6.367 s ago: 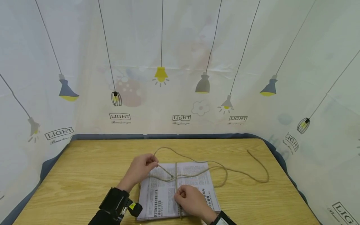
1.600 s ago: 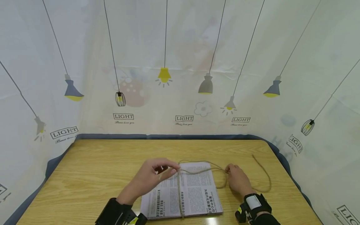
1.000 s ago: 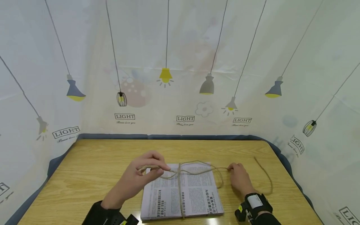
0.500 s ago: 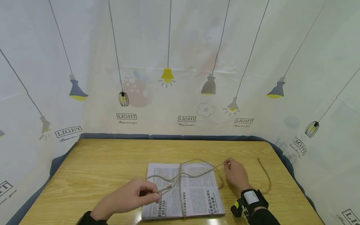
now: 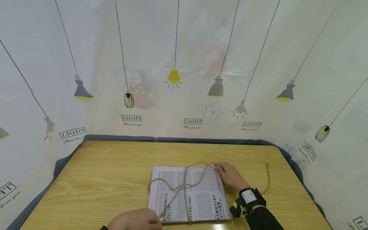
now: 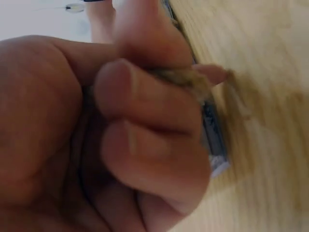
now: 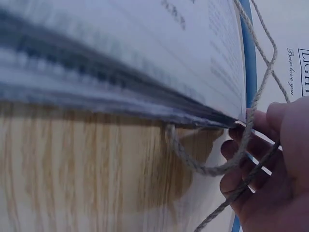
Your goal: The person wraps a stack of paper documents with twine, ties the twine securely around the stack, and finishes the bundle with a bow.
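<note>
A stack of newspapers (image 5: 198,198) lies on the table with brown twine (image 5: 187,204) running down its middle and crossing over the top. My left hand (image 5: 135,219) is at the stack's near left corner, fingers curled round one length of twine stretched from the crossing. In the left wrist view, the curled fingers (image 6: 159,150) hide most of that twine. By the far right corner, my right hand (image 5: 231,177) grips another length. The right wrist view has a twine loop (image 7: 210,170) coming from under the stack's edge and passing before the fingers.
The wooden table (image 5: 100,179) extends around the stack on all sides. A loose twine tail (image 5: 268,179) trails on it to the right of the right hand. A pale curtain (image 5: 161,41) printed with lamps hangs behind, with a dark blue edge along the table.
My left hand has come down from the stack's far side to its near left corner, drawing twine along. My right hand, first on the stack's middle, moved out right, then back to the far right corner.
</note>
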`<state>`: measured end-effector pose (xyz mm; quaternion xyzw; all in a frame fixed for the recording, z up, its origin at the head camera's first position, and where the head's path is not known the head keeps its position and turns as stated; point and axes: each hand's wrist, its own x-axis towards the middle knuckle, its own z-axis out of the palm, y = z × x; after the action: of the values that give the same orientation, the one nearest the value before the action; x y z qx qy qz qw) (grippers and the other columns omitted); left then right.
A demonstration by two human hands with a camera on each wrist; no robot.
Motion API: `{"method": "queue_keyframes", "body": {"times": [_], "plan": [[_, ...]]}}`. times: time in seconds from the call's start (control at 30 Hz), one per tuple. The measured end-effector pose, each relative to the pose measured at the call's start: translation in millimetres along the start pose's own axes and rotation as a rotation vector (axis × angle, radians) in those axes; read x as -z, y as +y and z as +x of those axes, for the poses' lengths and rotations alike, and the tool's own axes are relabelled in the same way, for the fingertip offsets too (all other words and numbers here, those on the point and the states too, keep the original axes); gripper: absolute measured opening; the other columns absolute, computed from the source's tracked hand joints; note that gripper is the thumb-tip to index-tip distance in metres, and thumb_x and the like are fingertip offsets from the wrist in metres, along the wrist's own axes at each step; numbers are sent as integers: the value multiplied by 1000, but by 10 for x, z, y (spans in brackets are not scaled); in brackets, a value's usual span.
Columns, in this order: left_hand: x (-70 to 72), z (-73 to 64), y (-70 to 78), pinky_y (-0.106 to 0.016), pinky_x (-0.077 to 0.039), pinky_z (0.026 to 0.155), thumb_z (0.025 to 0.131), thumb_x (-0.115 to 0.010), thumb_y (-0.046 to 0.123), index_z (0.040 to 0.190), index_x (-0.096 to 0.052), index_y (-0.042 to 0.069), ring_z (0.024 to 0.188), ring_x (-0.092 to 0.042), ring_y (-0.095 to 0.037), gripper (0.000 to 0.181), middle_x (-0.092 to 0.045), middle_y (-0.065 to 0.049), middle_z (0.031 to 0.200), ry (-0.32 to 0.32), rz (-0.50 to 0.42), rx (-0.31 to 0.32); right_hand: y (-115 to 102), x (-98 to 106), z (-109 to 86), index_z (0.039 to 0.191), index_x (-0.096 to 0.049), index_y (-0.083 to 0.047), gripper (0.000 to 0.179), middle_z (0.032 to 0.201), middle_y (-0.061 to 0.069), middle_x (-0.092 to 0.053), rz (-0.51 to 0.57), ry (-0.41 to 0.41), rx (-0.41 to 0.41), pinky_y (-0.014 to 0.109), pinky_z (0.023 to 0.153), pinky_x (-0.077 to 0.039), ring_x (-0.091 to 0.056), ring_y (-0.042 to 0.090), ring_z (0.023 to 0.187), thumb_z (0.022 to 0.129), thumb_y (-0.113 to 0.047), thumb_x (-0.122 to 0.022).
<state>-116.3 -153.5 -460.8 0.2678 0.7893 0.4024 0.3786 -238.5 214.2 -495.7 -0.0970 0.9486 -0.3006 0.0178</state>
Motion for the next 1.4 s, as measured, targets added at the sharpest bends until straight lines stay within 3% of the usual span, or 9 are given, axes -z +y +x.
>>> {"method": "queue_keyframes", "body": {"times": [0.3, 0.53, 0.67, 0.77, 0.87, 1.0, 1.23, 1.3, 1.4], "plan": [[-6, 9, -59, -17, -29, 45, 102, -47, 28, 63, -47, 19, 44, -33, 2, 40, -40, 15, 53, -28, -107, -47, -1, -9, -4, 124, -60, -4, 31, 121, 14, -65, -20, -30, -38, 51, 98, -45, -60, 33, 114, 105, -19, -41], [67, -3, -112, -17, -30, 47, 104, -44, 26, 77, -57, 0, 45, -34, -2, 40, -41, 10, 54, 72, -69, -23, -3, 22, -79, 122, -63, -1, 29, 120, 17, -64, -64, -7, -36, 51, 97, -46, -61, 33, 111, 103, -16, -47], [128, 28, -147, -18, -32, 46, 105, -41, 23, 78, -58, -5, 43, -39, -4, 42, -54, 4, 56, 93, -97, -25, 4, 63, -154, 96, -67, -4, 24, 92, 10, -62, -76, -17, -55, 40, 76, -47, -58, 24, 85, 102, -18, -49], [177, 58, -179, -19, -35, 45, 105, -40, 22, 84, -61, -2, 44, -44, -6, 38, -65, -3, 64, 124, -105, -3, 12, 87, -210, 79, -59, -9, 28, 74, 4, -50, -96, -34, -61, 34, 67, -37, -47, 17, 71, 103, -19, -48], [218, 92, -203, -21, -36, 45, 105, -42, 21, 99, -64, 1, 47, -48, -9, 31, -69, -6, 71, 174, -84, 21, 21, 98, -281, 81, -61, -12, 26, 74, 1, -51, -131, -25, -52, 34, 68, -37, -46, 15, 73, 102, -19, -49], [263, 160, -210, -23, -37, 45, 105, -42, 21, 105, -62, 2, 48, -49, -10, 28, -69, -2, 80, 215, -45, 26, 43, 96, -367, 74, -57, -14, 28, 69, -1, -49, -163, -12, -59, 32, 64, -37, -45, 14, 67, 101, -19, -51], [347, 317, -189, -25, -37, 45, 105, -41, 20, 90, -61, 5, 49, -50, -12, 29, -71, -5, 96, 257, 6, 39, 48, 117, -551, 64, -49, -16, 36, 58, -3, -44, -207, -42, -104, 28, 54, -32, -41, 12, 53, 99, -22, -54], [378, 365, -185, -25, -36, 46, 104, -41, 20, 99, -64, 2, 48, -49, -12, 29, -71, -7, 94, 273, -2, 59, 34, 131, -612, 63, -49, -17, 37, 58, -3, -44, -213, -74, -99, 28, 54, -32, -41, 12, 53, 99, -23, -54], [424, 446, -198, -25, -35, 46, 104, -41, 18, 127, -58, 0, 47, -49, -13, 34, -68, -7, 81, 298, -3, 59, 8, 151, -693, 61, -48, -16, 37, 56, -5, -43, -205, -126, -56, 26, 52, -31, -40, 10, 51, 97, -19, -55]]}}
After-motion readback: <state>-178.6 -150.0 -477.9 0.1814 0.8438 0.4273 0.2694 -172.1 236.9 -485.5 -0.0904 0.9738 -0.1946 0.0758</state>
